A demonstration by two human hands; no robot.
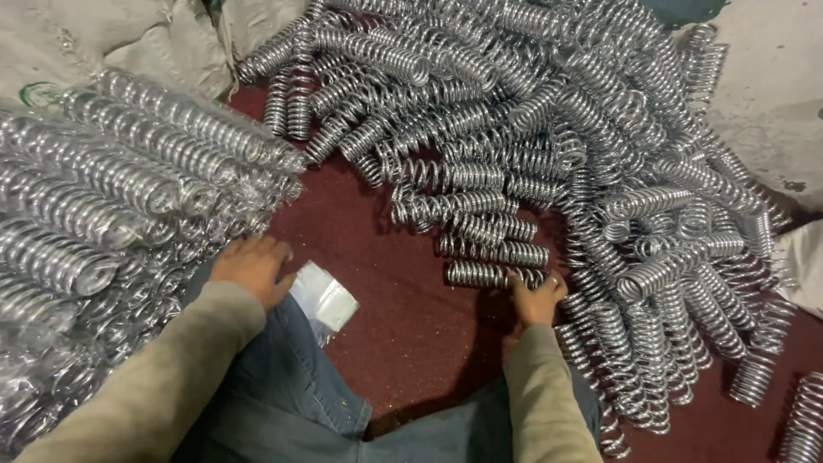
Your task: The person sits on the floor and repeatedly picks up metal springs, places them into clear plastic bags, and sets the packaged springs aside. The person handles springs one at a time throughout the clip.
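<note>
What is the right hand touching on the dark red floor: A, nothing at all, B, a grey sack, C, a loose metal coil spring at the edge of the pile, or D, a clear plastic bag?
C: the right hand has its fingers on a metal coil spring at the near edge of the loose pile, while the clear plastic bags lie by the left hand.

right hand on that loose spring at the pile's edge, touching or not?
Touching. Head view: right hand fingertips rest on the end of the spring.
</note>
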